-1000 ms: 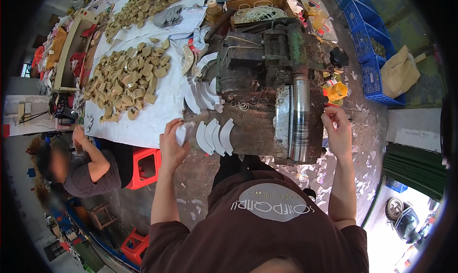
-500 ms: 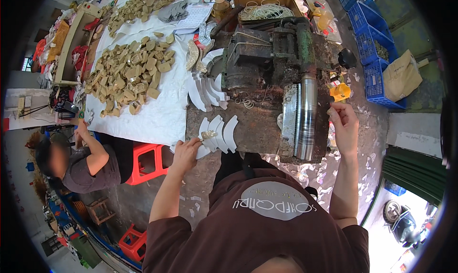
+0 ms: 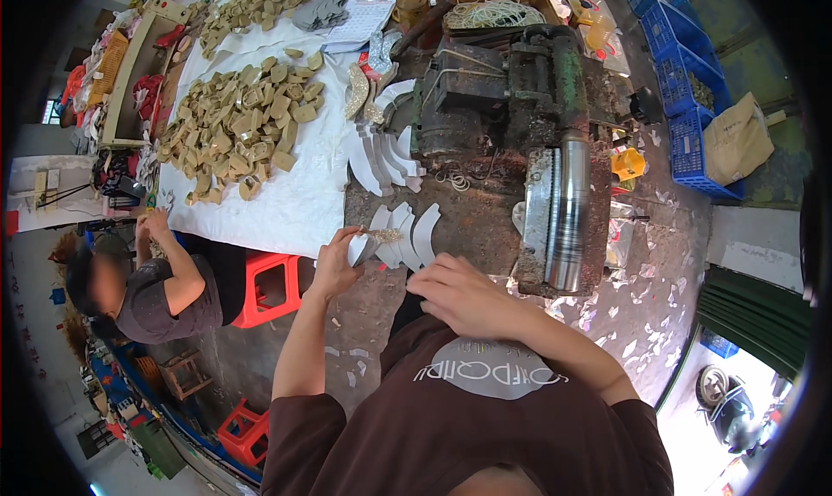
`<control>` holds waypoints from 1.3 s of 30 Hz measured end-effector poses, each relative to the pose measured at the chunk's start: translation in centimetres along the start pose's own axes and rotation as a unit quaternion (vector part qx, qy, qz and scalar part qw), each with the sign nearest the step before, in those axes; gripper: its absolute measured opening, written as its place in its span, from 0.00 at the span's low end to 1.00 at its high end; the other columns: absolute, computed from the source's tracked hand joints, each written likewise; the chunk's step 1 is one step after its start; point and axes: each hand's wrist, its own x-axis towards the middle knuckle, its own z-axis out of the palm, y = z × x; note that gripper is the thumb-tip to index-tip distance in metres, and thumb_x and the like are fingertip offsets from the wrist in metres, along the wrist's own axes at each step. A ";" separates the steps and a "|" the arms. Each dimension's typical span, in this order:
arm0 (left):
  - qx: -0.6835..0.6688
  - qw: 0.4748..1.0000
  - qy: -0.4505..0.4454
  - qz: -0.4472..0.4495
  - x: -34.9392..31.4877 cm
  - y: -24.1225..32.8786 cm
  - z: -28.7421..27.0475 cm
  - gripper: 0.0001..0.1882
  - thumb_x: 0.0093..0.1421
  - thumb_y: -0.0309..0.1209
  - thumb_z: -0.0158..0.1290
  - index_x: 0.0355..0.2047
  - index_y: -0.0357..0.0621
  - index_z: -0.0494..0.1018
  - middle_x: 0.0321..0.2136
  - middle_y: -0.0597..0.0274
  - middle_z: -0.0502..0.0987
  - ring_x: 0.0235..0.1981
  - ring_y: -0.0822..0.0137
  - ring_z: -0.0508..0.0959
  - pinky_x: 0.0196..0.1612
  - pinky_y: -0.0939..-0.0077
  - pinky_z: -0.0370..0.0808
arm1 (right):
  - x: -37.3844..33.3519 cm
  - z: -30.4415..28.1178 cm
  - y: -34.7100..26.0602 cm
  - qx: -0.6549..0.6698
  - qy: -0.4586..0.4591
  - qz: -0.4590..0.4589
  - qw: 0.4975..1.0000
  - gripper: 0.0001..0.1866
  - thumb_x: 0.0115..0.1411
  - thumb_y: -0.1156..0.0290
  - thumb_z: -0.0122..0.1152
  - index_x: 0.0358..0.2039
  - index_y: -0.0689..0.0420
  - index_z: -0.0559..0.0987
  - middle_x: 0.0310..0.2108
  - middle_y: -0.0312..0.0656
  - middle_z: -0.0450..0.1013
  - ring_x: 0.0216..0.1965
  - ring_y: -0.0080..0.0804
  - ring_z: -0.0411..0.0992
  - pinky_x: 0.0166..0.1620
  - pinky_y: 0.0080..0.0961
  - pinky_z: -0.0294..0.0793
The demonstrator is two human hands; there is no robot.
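My left hand [image 3: 336, 264] is closed on the near end of a white curved strip [image 3: 358, 249] at the front edge of the bench. Beside it, more white curved strips [image 3: 423, 233] lie fanned out, with a glittery gold piece [image 3: 384, 235] on top of them. My right hand [image 3: 459, 295] is just in front of these strips, low over the bench edge. Its fingers are loosely bent and apart, and I see nothing between them. To its right stands the greasy machine with a shiny metal roller [image 3: 569, 214].
Behind the fan lies another group of white curved strips [image 3: 371, 162]. Piles of tan blocks [image 3: 243, 132] cover a white sheet [image 3: 303, 197]. A person [image 3: 165, 279] works at the left near a red stool [image 3: 270, 288]. Blue crates [image 3: 693, 149] stand at right; scraps litter the floor.
My right hand has come left from beside the roller to the front of the fanned strips. My left hand has shifted slightly up and stays at the strips.
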 end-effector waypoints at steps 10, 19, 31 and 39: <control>-0.056 0.998 -0.029 -0.010 0.8 -1.0 -1.5 0.34 0.39 0.22 0.59 0.51 0.38 0.67 0.51 0.53 0.70 0.51 0.49 0.72 0.55 0.64 0.69 | 5.7 11.9 10.6 -0.246 -0.153 0.022 0.957 0.12 0.52 0.72 0.51 0.37 0.57 0.78 0.39 0.36 0.73 0.50 0.36 0.64 0.53 0.45 0.56; -0.071 0.991 0.104 0.044 2.3 -4.9 -6.0 0.33 0.38 0.21 0.57 0.50 0.40 0.68 0.52 0.56 0.69 0.50 0.53 0.72 0.53 0.65 0.66 | 6.7 12.4 10.8 -0.276 -0.154 0.042 0.948 0.10 0.49 0.74 0.55 0.34 0.57 0.78 0.34 0.37 0.73 0.47 0.34 0.65 0.54 0.42 0.56; 0.176 0.967 -0.058 0.173 -2.5 -4.8 3.5 0.33 0.36 0.23 0.61 0.49 0.44 0.70 0.54 0.61 0.67 0.46 0.64 0.74 0.43 0.64 0.65 | 6.5 13.5 11.0 -0.235 -0.100 0.068 0.964 0.09 0.47 0.77 0.55 0.31 0.58 0.76 0.34 0.40 0.69 0.43 0.35 0.66 0.45 0.32 0.64; 0.149 0.971 -0.126 0.138 -3.4 -4.3 1.7 0.31 0.35 0.24 0.62 0.45 0.48 0.73 0.51 0.56 0.67 0.45 0.56 0.74 0.45 0.62 0.68 | 5.8 12.3 10.6 -0.182 0.013 0.105 0.978 0.09 0.47 0.77 0.56 0.32 0.58 0.75 0.35 0.41 0.68 0.44 0.40 0.66 0.44 0.34 0.65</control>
